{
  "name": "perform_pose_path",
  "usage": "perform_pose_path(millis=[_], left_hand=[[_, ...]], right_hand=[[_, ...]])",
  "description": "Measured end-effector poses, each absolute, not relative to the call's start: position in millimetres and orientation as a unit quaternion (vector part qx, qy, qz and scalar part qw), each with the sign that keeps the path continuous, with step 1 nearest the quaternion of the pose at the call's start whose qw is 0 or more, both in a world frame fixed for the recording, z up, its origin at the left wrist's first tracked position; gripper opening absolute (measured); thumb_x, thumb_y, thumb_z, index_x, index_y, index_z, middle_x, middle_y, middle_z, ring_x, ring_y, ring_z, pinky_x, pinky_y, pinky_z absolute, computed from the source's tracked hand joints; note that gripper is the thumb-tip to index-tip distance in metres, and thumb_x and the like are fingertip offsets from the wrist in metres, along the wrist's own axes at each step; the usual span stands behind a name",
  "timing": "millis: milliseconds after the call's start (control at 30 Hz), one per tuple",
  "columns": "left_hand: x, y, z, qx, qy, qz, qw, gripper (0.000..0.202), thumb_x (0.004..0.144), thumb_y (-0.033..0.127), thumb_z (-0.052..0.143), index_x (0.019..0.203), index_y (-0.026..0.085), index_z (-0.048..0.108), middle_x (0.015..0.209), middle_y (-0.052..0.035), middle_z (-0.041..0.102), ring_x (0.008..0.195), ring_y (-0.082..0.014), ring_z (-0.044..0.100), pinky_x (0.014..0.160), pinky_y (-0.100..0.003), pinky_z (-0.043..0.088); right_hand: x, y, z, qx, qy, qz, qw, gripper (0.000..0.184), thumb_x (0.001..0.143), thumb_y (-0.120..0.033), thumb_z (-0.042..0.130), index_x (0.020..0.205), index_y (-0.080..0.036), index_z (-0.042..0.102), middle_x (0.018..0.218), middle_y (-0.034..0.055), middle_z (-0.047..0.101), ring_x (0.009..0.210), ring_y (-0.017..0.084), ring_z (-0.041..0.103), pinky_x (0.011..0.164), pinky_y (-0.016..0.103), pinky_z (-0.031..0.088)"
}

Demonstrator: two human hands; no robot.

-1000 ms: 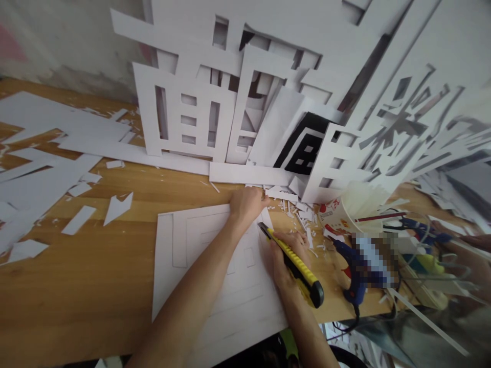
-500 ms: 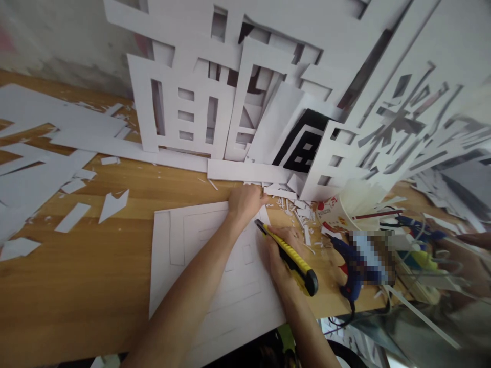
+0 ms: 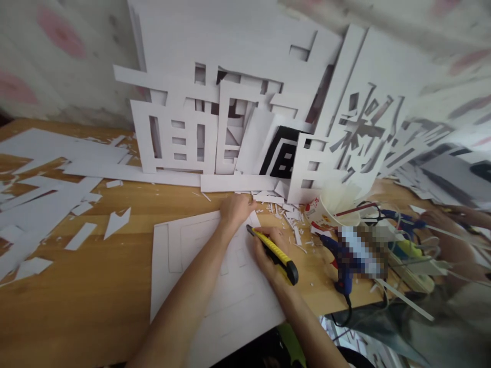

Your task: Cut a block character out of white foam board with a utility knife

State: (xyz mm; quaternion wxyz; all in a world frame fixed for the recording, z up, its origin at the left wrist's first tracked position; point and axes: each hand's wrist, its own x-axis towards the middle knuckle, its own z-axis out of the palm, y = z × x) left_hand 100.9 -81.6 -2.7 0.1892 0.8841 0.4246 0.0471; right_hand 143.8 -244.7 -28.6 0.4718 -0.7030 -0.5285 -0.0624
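Observation:
A white board (image 3: 215, 317) with pencil-drawn rectangles lies flat on the wooden table. My left hand (image 3: 235, 210) is closed at its far edge, gripping it there with the fingertips mostly out of sight. In my right hand (image 3: 268, 255) is a yellow and black utility knife (image 3: 274, 251). The knife slants over the right part of the board, its tip pointing at the far edge, just right of my left hand. Whether the blade touches the board I cannot tell. White offcuts (image 3: 286, 209) lie just beyond my hands.
White panels (image 3: 238, 30) with cut-out shapes lean against the wall. Flat scraps (image 3: 80, 236) cover the left side. On the right are a paper cup (image 3: 322, 212) of pale sticks, a blue glue gun (image 3: 343, 271) with its cord, and another person's hand (image 3: 452, 243).
The camera view has tilted up and shifted, so the scene sits lower and more wall shows. My hands keep nearly the same place on the board, the knife still in my right hand.

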Motion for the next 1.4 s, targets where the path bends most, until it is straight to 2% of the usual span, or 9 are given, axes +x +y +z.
perform_pose_path(millis=[67,167,267,400,600,767,1000,1400], left_hand=[[101,-82,-2,0.887,0.422,0.044,0.185,0.048,0.098,0.048,0.043,0.1,0.018,0.08,0.098,-0.0145,0.079,0.095,-0.0295,0.073,0.076,-0.034,0.05],[102,-82,-2,0.89,0.415,0.043,0.181,0.048,0.099,0.048,0.042,0.103,0.019,0.08,0.101,-0.0138,0.079,0.096,-0.0287,0.073,0.077,-0.034,0.05],[102,-82,-3,0.889,0.416,0.039,0.187,0.047,0.098,0.048,0.043,0.103,0.019,0.08,0.101,-0.0137,0.079,0.096,-0.0284,0.073,0.077,-0.033,0.049],[103,-82,-3,0.886,0.421,0.042,0.189,0.049,0.098,0.049,0.043,0.101,0.018,0.08,0.1,-0.0145,0.079,0.096,-0.0295,0.073,0.076,-0.034,0.049],[102,-82,-4,0.888,0.416,0.051,0.187,0.048,0.098,0.048,0.042,0.101,0.018,0.08,0.099,-0.0139,0.079,0.094,-0.0283,0.073,0.075,-0.034,0.049],[102,-81,-4,0.887,0.416,0.056,0.194,0.048,0.097,0.048,0.043,0.101,0.018,0.08,0.097,-0.0138,0.078,0.092,-0.0273,0.072,0.075,-0.034,0.049],[102,-81,-3,0.881,0.416,0.062,0.216,0.046,0.097,0.046,0.046,0.102,0.016,0.08,0.096,-0.0146,0.078,0.091,-0.0274,0.072,0.073,-0.033,0.049],[103,-80,-3,0.87,0.424,0.066,0.243,0.041,0.096,0.043,0.049,0.105,0.015,0.079,0.094,-0.0138,0.077,0.09,-0.0258,0.07,0.077,-0.033,0.049]], right_hand=[[145,-244,-30,-0.702,-0.518,-0.075,0.484,0.006,0.09,-0.026,0.064,0.094,-0.026,0.069,0.08,-0.0009,0.067,0.076,0.019,0.062,0.072,0.036,0.048],[144,-242,-30,-0.689,-0.496,-0.107,0.518,0.008,0.092,-0.03,0.064,0.092,-0.025,0.071,0.092,0.002,0.069,0.091,0.021,0.064,0.084,0.042,0.05],[139,-241,-26,-0.638,-0.481,-0.043,0.599,0.006,0.092,-0.029,0.064,0.092,-0.024,0.068,0.101,0.0024,0.073,0.1,0.021,0.069,0.1,0.047,0.047],[130,-236,-13,-0.558,-0.428,0.051,0.71,0.016,0.094,-0.03,0.057,0.081,-0.024,0.063,0.079,-0.0028,0.072,0.08,0.018,0.071,0.11,0.051,0.042],[120,-216,7,-0.481,-0.36,0.024,0.799,0.021,0.086,-0.025,0.053,0.066,-0.023,0.055,0.057,-0.0081,0.054,0.056,0.013,0.056,0.108,0.051,0.043],[114,-208,5,-0.503,-0.363,0.025,0.784,0.031,0.087,-0.023,0.052,0.058,-0.023,0.042,0.049,-0.0109,0.038,0.045,0.009,0.039,0.11,0.054,0.044],[109,-221,-2,-0.513,-0.38,0.045,0.768,0.032,0.089,-0.026,0.051,0.059,-0.024,0.039,0.051,-0.0083,0.034,0.05,0.011,0.039,0.097,0.056,0.054],[109,-227,0,-0.498,-0.389,0.061,0.773,0.03,0.087,-0.02,0.049,0.059,-0.022,0.039,0.054,-0.0069,0.037,0.052,0.011,0.043,0.094,0.051,0.053]])
